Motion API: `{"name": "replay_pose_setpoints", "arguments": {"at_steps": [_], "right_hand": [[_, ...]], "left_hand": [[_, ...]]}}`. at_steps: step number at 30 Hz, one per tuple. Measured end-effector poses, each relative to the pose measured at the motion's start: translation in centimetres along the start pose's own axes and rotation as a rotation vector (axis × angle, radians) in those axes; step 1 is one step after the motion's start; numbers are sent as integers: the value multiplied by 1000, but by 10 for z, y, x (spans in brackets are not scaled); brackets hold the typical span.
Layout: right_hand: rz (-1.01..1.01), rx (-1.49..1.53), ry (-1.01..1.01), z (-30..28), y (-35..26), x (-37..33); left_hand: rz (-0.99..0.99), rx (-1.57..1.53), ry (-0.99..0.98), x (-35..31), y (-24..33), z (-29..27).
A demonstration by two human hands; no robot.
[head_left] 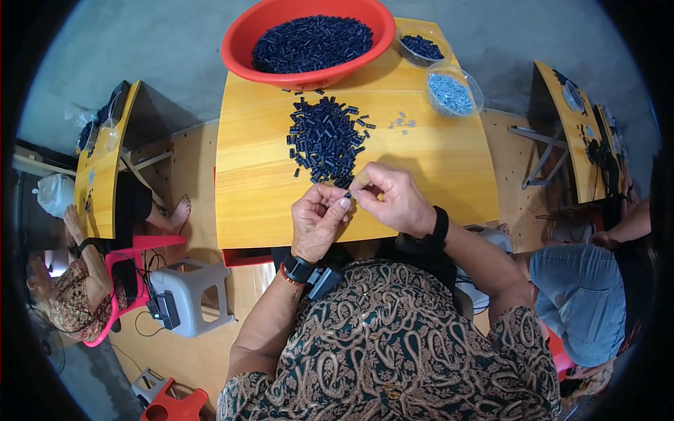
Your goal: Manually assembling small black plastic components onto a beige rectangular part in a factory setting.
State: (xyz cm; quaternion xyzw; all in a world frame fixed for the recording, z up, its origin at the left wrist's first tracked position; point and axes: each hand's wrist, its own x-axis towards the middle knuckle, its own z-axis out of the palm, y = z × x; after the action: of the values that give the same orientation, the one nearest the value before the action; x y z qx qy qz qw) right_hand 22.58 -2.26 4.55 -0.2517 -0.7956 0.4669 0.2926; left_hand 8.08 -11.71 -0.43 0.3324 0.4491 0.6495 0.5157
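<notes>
At the far left I note a seated co-worker (88, 281) at a separate yellow table (100, 179), with a pale plastic stool (188, 298) on the floor nearby.

On the main table (256, 154), a red basin (239, 56) at the far edge contains a large quantity of dark pieces. Below it lies a loose pile of dark pieces (324, 137), short and tube-like, with a few strays at its margins.

The left hand (316, 223) is at the near end of this pile, thumb and forefinger closed on one small dark piece (348, 196). The piece is held above the table, between the two hands and mostly covered by the fingertips. The right hand (400, 199) meets it from the other side, thumb and index finger nearly together; I cannot tell whether they grip the piece or something smaller.

I judge the piece very light, stiff and probably smooth plastic: unlikely to break, but apt to roll or slip under a hard squeeze. I would hold it by its sides near the middle, with the fingertip pads, leaving both ends clear.

Further right I record a few loose silvery bits (403, 124), a clear tub of dark pieces (401, 49) and, nearer, a clear tub of silvery pieces (479, 105).

At the far right, another person in blue jeans (579, 298) sits near a third table (570, 133).
</notes>
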Motion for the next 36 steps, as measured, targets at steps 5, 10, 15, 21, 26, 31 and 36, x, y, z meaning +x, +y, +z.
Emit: {"name": "replay_pose_setpoints", "arguments": {"at_steps": [5,10,15,21,26,31,36], "right_hand": [[-260,-179,20,2,1,-1],[-166,-165,-40,6,9,-4],[204,362,-35,7,11,-4],[79,236,-7,6,10,-8],[-67,58,-15,7,13,-11],[-103,-7,-60,5,17,-9],[170,352,-49,2,5,-6]], "left_hand": [[37,-70,0,0,-7,-3],[45,-74,14,0,-8,-3],[41,-122,12,1,-5,-1],[22,-99,-9,0,-7,-3],[40,-45,-37,0,-8,-6],[23,-33,-58,0,-9,-6],[55,-126,-67,2,-9,-4]]}}
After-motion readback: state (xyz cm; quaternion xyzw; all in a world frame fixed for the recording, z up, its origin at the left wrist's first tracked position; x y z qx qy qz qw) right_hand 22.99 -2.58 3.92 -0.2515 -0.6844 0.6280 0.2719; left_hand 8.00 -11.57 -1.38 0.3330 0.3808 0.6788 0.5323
